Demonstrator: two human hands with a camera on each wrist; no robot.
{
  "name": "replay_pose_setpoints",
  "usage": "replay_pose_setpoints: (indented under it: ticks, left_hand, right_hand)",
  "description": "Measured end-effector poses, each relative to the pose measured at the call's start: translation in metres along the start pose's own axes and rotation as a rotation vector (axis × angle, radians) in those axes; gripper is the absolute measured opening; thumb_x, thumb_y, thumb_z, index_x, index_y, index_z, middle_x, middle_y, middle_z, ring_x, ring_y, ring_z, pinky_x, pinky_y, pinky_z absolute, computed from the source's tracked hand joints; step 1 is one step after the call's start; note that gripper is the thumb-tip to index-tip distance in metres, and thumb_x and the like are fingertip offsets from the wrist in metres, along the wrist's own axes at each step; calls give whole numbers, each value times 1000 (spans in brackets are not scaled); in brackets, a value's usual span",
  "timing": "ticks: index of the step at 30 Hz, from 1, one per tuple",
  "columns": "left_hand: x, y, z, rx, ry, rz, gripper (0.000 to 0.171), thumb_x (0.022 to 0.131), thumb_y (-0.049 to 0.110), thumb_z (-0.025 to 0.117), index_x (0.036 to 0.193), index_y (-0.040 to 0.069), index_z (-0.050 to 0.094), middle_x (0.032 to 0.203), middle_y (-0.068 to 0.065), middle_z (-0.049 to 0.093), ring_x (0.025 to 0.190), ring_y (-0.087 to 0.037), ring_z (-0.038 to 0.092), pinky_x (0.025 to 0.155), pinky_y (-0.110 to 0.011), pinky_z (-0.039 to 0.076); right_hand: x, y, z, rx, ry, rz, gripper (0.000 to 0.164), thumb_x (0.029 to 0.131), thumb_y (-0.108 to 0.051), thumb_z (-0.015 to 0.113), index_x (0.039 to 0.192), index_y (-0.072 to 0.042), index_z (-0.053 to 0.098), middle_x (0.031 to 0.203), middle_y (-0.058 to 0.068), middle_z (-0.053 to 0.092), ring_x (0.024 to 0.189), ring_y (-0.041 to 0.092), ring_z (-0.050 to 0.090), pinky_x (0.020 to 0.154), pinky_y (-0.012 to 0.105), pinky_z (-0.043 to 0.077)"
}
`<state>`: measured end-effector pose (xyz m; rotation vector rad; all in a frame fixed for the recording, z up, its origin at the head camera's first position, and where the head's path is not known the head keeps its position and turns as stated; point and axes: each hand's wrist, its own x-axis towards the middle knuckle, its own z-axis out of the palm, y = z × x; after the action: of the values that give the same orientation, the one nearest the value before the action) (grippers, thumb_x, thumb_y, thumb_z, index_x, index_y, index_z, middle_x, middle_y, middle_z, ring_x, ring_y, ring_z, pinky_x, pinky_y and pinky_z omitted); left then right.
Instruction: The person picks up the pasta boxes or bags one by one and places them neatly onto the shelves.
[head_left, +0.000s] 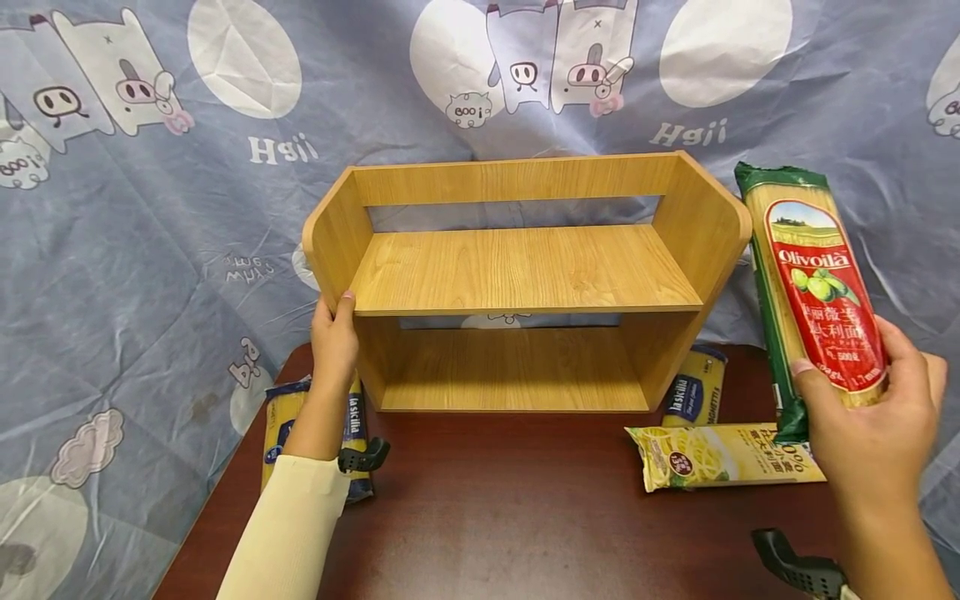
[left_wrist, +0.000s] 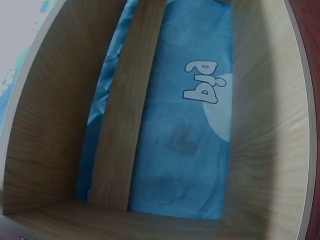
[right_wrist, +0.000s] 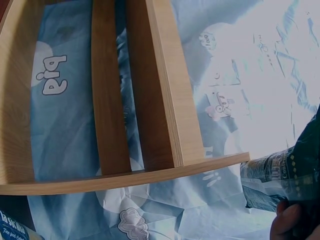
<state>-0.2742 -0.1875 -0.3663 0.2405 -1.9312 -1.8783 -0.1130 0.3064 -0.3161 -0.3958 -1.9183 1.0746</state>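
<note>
A two-tier wooden shelf point(head_left: 525, 267) stands on the dark red table. My left hand point(head_left: 333, 342) grips its left side panel near the middle board, thumb on the front edge. In the left wrist view, the shelf's inside point(left_wrist: 265, 125) fills most of the picture. My right hand point(head_left: 885, 408) holds a green-ended spaghetti pack point(head_left: 825, 283) with a red Olivoilà label by its lower end, raised and tilted beside the shelf's right panel. The right wrist view shows the dark pack point(right_wrist: 272, 175) close to the end of the side panel, with fingertips point(right_wrist: 285, 220) on it.
A yellow pasta pack point(head_left: 727, 454) lies on the table point(head_left: 495, 500) at the right, before a blue-and-yellow la sicilia pack point(head_left: 697, 387). Two more blue-and-yellow packs point(head_left: 281, 421) lie at the left, partly behind my forearm. A patterned grey-blue cloth point(head_left: 187, 250) hangs behind.
</note>
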Motion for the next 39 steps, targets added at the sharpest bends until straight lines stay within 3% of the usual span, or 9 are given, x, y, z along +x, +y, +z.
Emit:
replay_pose_setpoints:
  ticks: [11,18,39]
  left_hand:
    - [1,-2,0,13,-1,0,46,106,38,47,148,19,48,142,-10,55,130,-23,52,114,-40,38]
    - [1,-3,-1,37,0,4,47,106,39,48,149,20,47,146,-9,54,133,-21,50,116,-40,36]
    - [2,-4,-3,78,8,18,48,105,39,49,147,17,50,143,-12,56,130,-25,52,115,-43,37]
  right_hand:
    - [0,-12,2,98,28,-47,69,78,-2,75,141,-22,58,113,-22,41,109,-5,46,79,3,43]
    - [0,-15,6,144,-27,-108,72,76,3,76,141,-20,58,114,-19,42,109,-1,49,79,1,45]
    - [-11,-16,27,70,-145,-187,74,76,-4,80,143,-26,57,109,-28,41,105,-6,41,76,7,38]
